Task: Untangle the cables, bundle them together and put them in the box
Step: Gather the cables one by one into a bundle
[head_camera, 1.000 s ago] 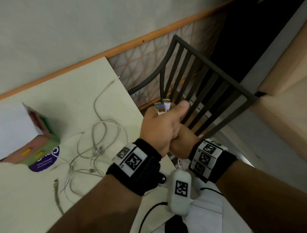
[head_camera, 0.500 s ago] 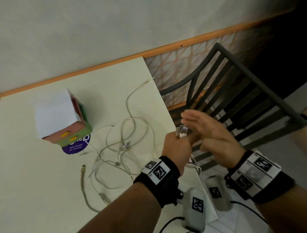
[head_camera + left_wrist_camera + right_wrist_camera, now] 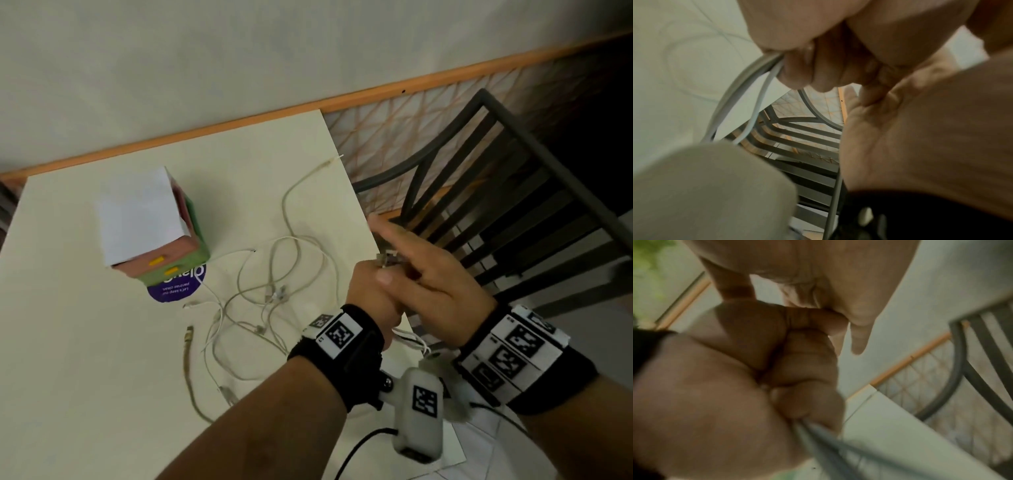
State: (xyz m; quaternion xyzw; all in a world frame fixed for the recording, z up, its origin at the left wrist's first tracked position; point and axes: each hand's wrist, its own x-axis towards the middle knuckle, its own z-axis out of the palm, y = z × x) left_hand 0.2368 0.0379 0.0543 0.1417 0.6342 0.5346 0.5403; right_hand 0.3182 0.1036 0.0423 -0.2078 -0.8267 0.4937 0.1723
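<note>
My left hand is a fist beyond the table's right edge, gripping a bunch of white cables whose plug ends stick out of the top. Loops of them hang below the fist. My right hand lies over the fist, fingers stretched out across the plugs and thumb against the left hand. A tangle of white cables lies on the table, with one strand running towards the far right corner. The box, pink and green with a white flap up, stands to their left.
A dull olive cable lies apart at the tangle's left. A purple round sticker shows under the box. A dark slatted chair stands close to the table's right edge, below my hands. The wall runs along the far edge.
My right hand came from under the left fist, rose open above it, and now lies on the plug ends. The left hand kept its grip. My head turned left towards the table.
</note>
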